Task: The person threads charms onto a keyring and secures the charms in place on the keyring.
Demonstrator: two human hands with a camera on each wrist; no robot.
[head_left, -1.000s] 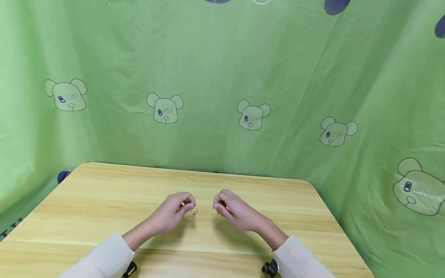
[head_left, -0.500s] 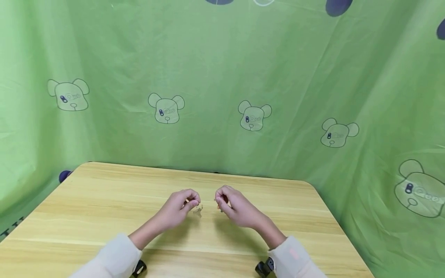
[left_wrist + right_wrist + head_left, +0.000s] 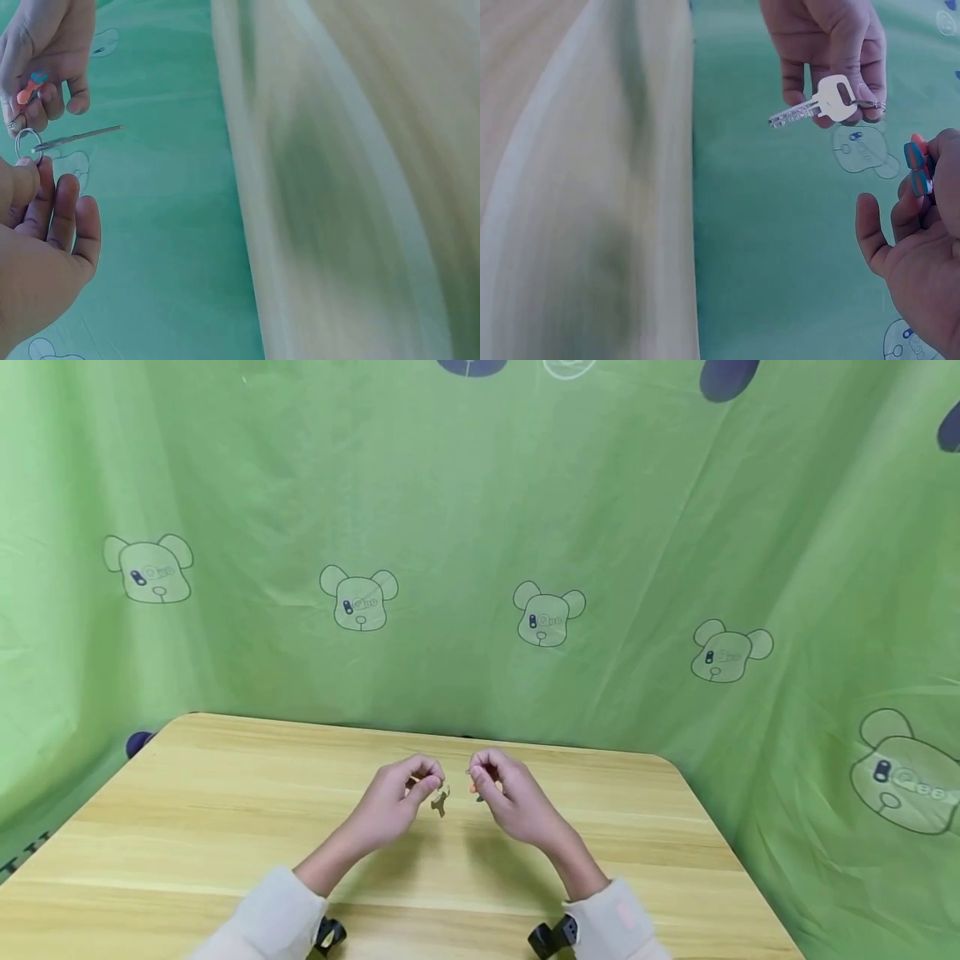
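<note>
Thumb and forefinger of my left hand [image 3: 392, 807] pinch a small metal key ring [image 3: 28, 134]. From the ring hangs a single key [image 3: 835, 98], its toothed blade pointing away from the hand in the right wrist view. My right hand [image 3: 522, 806] holds a small orange and blue charm [image 3: 917, 166], partly hidden by the fingers. A small metal bit shows at its fingertips in the left wrist view, right by the ring. Both hands are raised over the table, fingertips close together.
Below the hands lies a light wooden table [image 3: 247, 793] with rounded far corners. A green curtain [image 3: 450, 510] printed with bear heads hangs behind it and along the sides. Black camera mounts [image 3: 553, 937] sit under both sleeve cuffs.
Both hands have risen a little and moved away from the body, the left one also to the right, so the gap between them has narrowed. The key now hangs in plainer view.
</note>
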